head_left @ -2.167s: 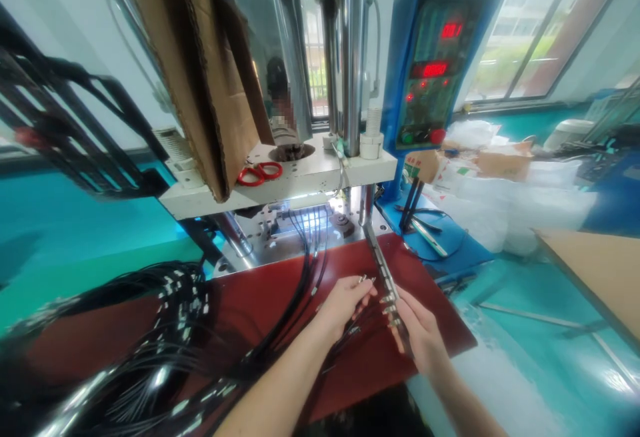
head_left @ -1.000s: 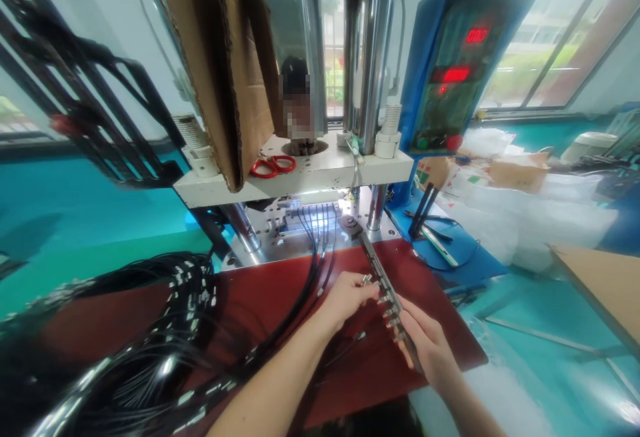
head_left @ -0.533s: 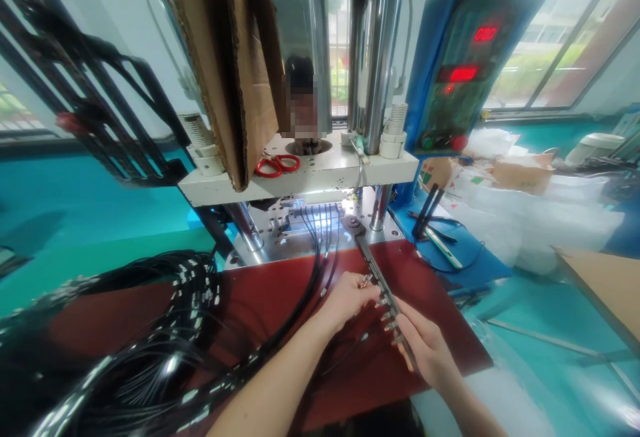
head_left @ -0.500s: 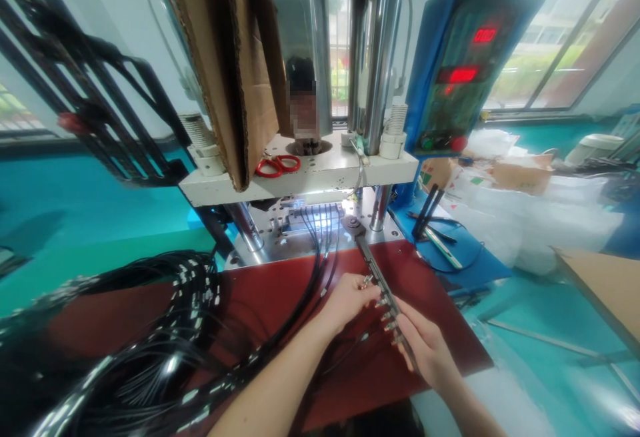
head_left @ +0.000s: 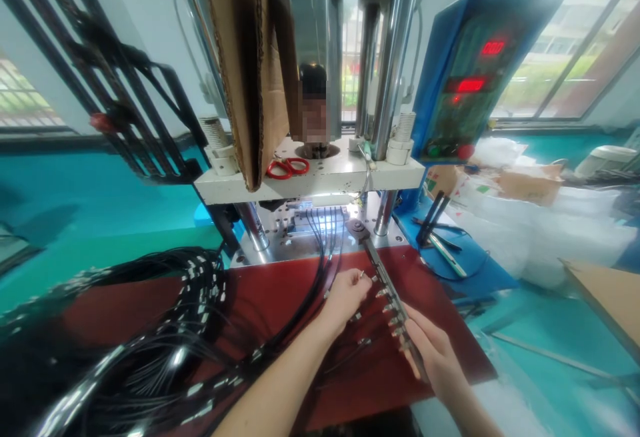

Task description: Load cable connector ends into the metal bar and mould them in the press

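Note:
A long dark metal bar (head_left: 383, 275) with a round end lies slantwise over the red-brown tabletop (head_left: 280, 290). Small shiny connectors (head_left: 395, 322) sit in a row along its left side. My right hand (head_left: 433, 343) grips the bar's near end, fingers wrapped around it. Just left of the bar, my left hand (head_left: 347, 298) is closed in a pinch on a small metallic piece, probably a cable connector; fingers partly hide it. Several black cables (head_left: 320, 260) run from the lit metal mould (head_left: 320, 218) in the press past my left wrist.
A large bundle of black cables (head_left: 200, 283) covers the table's left. Red-handled scissors (head_left: 289, 168) and cardboard (head_left: 245, 90) are on the white press plate (head_left: 330, 183). At right stand a blue control box (head_left: 450, 77) and a blue shelf with tools (head_left: 447, 253).
My left hand has drawn slightly left, away from the bar, with its fingers still pinched. My right hand keeps its hold on the bar. The whole view has shifted a little.

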A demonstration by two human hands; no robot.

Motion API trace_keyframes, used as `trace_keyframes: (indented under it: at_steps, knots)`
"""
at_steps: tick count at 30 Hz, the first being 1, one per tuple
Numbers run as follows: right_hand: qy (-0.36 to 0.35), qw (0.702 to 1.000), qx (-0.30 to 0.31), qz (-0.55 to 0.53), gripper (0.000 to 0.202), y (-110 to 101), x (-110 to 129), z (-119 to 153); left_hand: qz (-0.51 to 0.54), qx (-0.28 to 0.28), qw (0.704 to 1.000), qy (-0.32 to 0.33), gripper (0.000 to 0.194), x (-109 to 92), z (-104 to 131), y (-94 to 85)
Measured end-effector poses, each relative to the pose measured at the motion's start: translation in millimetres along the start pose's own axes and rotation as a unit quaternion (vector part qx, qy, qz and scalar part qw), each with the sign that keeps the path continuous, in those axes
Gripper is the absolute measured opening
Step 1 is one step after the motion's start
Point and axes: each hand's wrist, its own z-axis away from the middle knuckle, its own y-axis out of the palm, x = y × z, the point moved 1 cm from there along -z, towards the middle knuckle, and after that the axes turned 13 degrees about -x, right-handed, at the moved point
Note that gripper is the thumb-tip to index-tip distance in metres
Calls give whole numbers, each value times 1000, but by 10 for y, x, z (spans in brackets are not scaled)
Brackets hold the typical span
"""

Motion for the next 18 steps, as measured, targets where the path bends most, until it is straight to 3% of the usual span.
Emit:
trace_keyframes:
  at_steps: [3, 18]
  knots:
    - [7, 1000, -1, 2, 62, 13, 22, 19, 1, 23, 1000, -11, 19, -27, -10, 10]
    - [-20, 999, -17, 42, 56, 62, 48, 46, 36, 23, 999, -34, 17, -12, -95, 26]
